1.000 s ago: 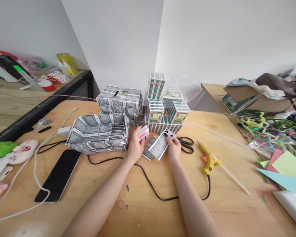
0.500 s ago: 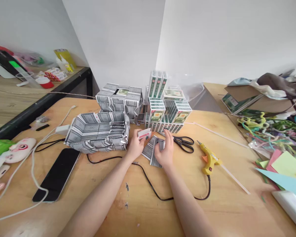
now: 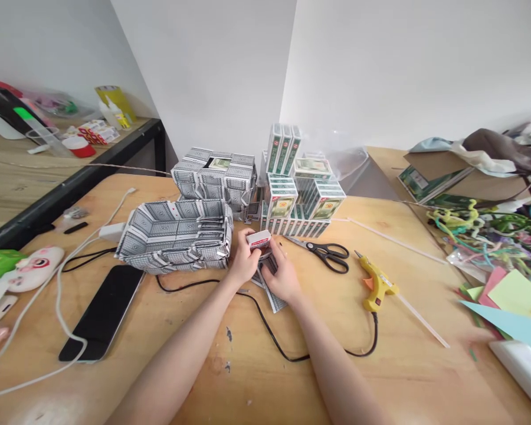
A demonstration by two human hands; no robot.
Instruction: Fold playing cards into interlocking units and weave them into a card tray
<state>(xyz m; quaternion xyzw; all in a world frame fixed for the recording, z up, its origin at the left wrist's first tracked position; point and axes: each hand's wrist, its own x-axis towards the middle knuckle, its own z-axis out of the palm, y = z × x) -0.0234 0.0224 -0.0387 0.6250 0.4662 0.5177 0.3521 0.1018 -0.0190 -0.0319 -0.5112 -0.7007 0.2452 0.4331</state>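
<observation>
My left hand (image 3: 245, 261) is closed on a small stack of white-edged cards (image 3: 259, 238) with a red-printed side. My right hand (image 3: 282, 273) is beside it, its fingertips at the stack's right edge and its fingers bent around some grey patterned cards (image 3: 276, 302), which extend below the palm towards the table. Just left of the hands sits an open basket made of folded grey cards (image 3: 159, 227). Behind it stands a second folded-card structure (image 3: 199, 171). Card boxes (image 3: 283, 203) are piled beyond my hands.
Black scissors (image 3: 330, 255) and a yellow glue gun (image 3: 376, 283) lie to the right, its black cord looping below my hands. A black phone (image 3: 102, 313) and white cables are on the left. Coloured paper (image 3: 513, 304) lies far right.
My right hand has moved left to meet my left hand, shifting the grey cards with it. The scissors now show more fully, and the card stack is tilted differently.
</observation>
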